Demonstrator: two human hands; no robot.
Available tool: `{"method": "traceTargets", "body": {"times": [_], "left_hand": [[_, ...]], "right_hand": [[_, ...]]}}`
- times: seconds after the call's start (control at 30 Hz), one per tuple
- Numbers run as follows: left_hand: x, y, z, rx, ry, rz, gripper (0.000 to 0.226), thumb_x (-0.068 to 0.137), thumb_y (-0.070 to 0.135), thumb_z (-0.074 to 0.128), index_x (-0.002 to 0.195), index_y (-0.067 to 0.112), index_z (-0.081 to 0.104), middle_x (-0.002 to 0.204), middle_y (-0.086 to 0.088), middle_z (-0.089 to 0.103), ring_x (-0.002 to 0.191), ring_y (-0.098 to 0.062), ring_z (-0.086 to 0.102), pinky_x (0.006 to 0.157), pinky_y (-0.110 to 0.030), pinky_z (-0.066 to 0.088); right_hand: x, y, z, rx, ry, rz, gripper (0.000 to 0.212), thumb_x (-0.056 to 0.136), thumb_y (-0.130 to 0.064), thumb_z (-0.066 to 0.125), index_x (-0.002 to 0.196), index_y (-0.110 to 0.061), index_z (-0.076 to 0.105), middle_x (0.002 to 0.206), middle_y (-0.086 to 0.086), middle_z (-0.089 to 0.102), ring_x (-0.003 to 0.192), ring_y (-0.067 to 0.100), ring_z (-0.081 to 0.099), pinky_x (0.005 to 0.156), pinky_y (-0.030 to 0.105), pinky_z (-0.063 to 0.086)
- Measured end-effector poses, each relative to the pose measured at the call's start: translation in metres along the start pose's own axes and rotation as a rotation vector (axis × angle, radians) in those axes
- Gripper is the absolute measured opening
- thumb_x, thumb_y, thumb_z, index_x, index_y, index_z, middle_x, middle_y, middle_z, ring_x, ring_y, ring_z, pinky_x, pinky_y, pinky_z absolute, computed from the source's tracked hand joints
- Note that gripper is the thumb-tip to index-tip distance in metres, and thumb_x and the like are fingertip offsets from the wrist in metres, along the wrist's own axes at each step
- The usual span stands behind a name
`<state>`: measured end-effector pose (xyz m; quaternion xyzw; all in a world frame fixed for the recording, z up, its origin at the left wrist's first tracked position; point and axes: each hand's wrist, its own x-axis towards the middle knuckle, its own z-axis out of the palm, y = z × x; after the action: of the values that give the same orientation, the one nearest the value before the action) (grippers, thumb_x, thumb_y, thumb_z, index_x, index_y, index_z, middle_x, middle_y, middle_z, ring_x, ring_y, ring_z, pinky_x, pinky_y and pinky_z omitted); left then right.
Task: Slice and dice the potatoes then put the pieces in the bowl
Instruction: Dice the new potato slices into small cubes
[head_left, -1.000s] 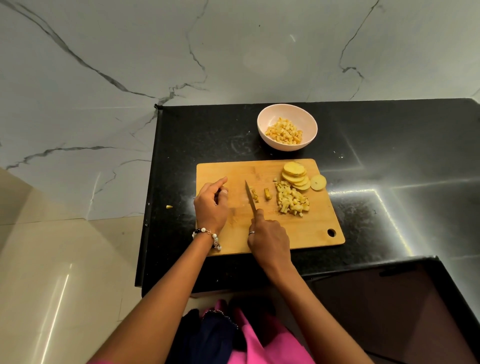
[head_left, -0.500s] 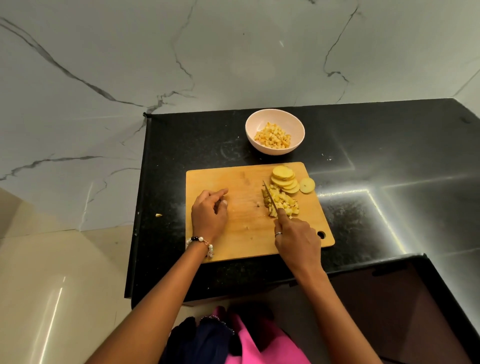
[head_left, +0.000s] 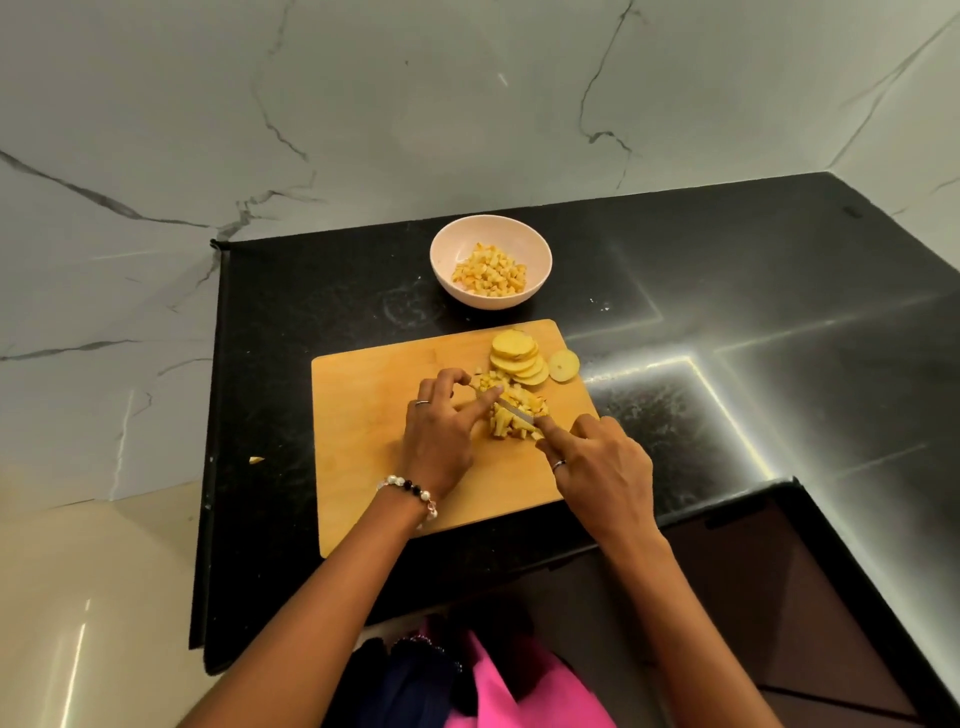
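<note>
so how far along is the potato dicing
Done: the bowl already holds diced potato. In hand: the right hand holds the knife in the diced pile on the board, left hand touching it. Left: the stack of slices and a stray slice remain uncut.

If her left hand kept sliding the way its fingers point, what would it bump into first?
The left hand points up and right; its fingers already touch the diced potato pile. Beyond that, probably the stacked potato slices.

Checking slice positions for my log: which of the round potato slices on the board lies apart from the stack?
The lone slice at the board's right edge, lying flat just right of the overlapping stack of slices; it overhangs the edge slightly.
</note>
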<state>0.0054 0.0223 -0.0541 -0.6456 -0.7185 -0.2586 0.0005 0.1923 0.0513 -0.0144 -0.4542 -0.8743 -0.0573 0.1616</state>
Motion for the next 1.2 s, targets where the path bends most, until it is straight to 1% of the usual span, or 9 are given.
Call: {"method": "traceTargets", "body": {"times": [0.13, 0.27, 0.37, 0.47, 0.6, 0.7, 0.87, 1.03, 1.2], "left_hand": [[0.01, -0.006, 0.001, 0.021, -0.046, -0.022, 0.049, 0.078, 0.005, 0.069, 0.124, 0.022, 0.062, 0.118, -0.01, 0.055, 0.097, -0.029, 0.053, 0.071, -0.041, 0.046], [0.022, -0.005, 0.003, 0.02, -0.025, -0.076, 0.048, 0.08, -0.001, 0.061, 0.124, 0.019, 0.061, 0.114, -0.007, 0.057, 0.099, -0.028, 0.052, 0.073, -0.041, 0.045], [0.033, -0.001, 0.004, -0.076, -0.002, -0.209, 0.037, 0.084, 0.002, 0.058, 0.117, 0.016, 0.066, 0.115, -0.004, 0.058, 0.107, -0.025, 0.049, 0.08, -0.039, 0.041], [0.048, 0.003, 0.004, -0.152, 0.039, -0.301, 0.024, 0.086, 0.007, 0.06, 0.103, 0.017, 0.072, 0.105, 0.001, 0.063, 0.105, -0.021, 0.05, 0.078, -0.032, 0.033], [0.073, 0.013, 0.005, -0.17, 0.038, -0.371, 0.012, 0.083, 0.014, 0.067, 0.09, 0.021, 0.074, 0.098, 0.002, 0.065, 0.101, -0.021, 0.051, 0.082, -0.035, 0.039], [0.091, 0.016, 0.007, -0.179, -0.002, -0.369, 0.02, 0.08, 0.022, 0.072, 0.101, 0.021, 0.071, 0.107, 0.001, 0.064, 0.105, -0.021, 0.051, 0.088, -0.038, 0.043], [0.11, 0.02, 0.014, -0.047, -0.28, -0.287, 0.048, 0.083, 0.041, 0.066, 0.127, 0.022, 0.058, 0.123, -0.004, 0.059, 0.115, -0.024, 0.048, 0.092, -0.039, 0.042], [0.114, 0.018, 0.013, -0.048, -0.287, -0.291, 0.05, 0.083, 0.042, 0.067, 0.128, 0.023, 0.058, 0.12, -0.005, 0.062, 0.116, -0.025, 0.046, 0.094, -0.041, 0.039], [0.114, 0.019, 0.011, -0.138, -0.261, -0.291, 0.058, 0.08, 0.041, 0.071, 0.13, 0.016, 0.056, 0.12, -0.01, 0.061, 0.11, -0.024, 0.052, 0.09, -0.035, 0.045]], "right_hand": [[-0.001, 0.02, 0.003, 0.028, 0.01, 0.003, 0.03, 0.075, -0.035, 0.078, 0.103, -0.028, 0.073, 0.065, 0.0, 0.056, 0.055, 0.023, 0.05, 0.048, 0.03, 0.035], [0.0, 0.036, 0.008, 0.092, 0.02, 0.056, 0.027, 0.079, -0.039, 0.074, 0.104, -0.029, 0.073, 0.067, -0.003, 0.058, 0.06, 0.021, 0.053, 0.053, 0.032, 0.037], [0.004, 0.039, 0.01, 0.166, 0.016, 0.126, 0.027, 0.083, -0.039, 0.066, 0.107, -0.027, 0.072, 0.066, -0.003, 0.058, 0.062, 0.021, 0.055, 0.053, 0.034, 0.037], [0.012, 0.034, 0.014, 0.277, -0.018, 0.198, 0.031, 0.085, -0.036, 0.067, 0.113, -0.022, 0.069, 0.066, 0.001, 0.057, 0.065, 0.024, 0.056, 0.055, 0.036, 0.041], [0.028, 0.027, 0.017, 0.44, -0.027, 0.291, 0.035, 0.09, -0.03, 0.062, 0.119, -0.011, 0.065, 0.078, 0.01, 0.067, 0.073, 0.029, 0.061, 0.059, 0.036, 0.044], [0.036, 0.026, 0.021, 0.502, 0.01, 0.319, 0.034, 0.092, -0.026, 0.061, 0.119, -0.006, 0.064, 0.084, 0.014, 0.07, 0.074, 0.031, 0.063, 0.061, 0.039, 0.048], [0.044, 0.031, 0.022, 0.538, 0.049, 0.385, 0.034, 0.092, -0.025, 0.06, 0.119, -0.003, 0.064, 0.088, 0.015, 0.071, 0.072, 0.032, 0.065, 0.061, 0.043, 0.053], [0.048, 0.034, 0.024, 0.556, 0.034, 0.401, 0.036, 0.092, -0.027, 0.06, 0.119, -0.005, 0.064, 0.087, 0.014, 0.072, 0.069, 0.03, 0.065, 0.06, 0.04, 0.053], [0.051, 0.035, 0.025, 0.563, 0.044, 0.409, 0.034, 0.092, -0.028, 0.059, 0.118, -0.007, 0.065, 0.077, 0.012, 0.071, 0.057, 0.024, 0.058, 0.051, 0.033, 0.042]]}}
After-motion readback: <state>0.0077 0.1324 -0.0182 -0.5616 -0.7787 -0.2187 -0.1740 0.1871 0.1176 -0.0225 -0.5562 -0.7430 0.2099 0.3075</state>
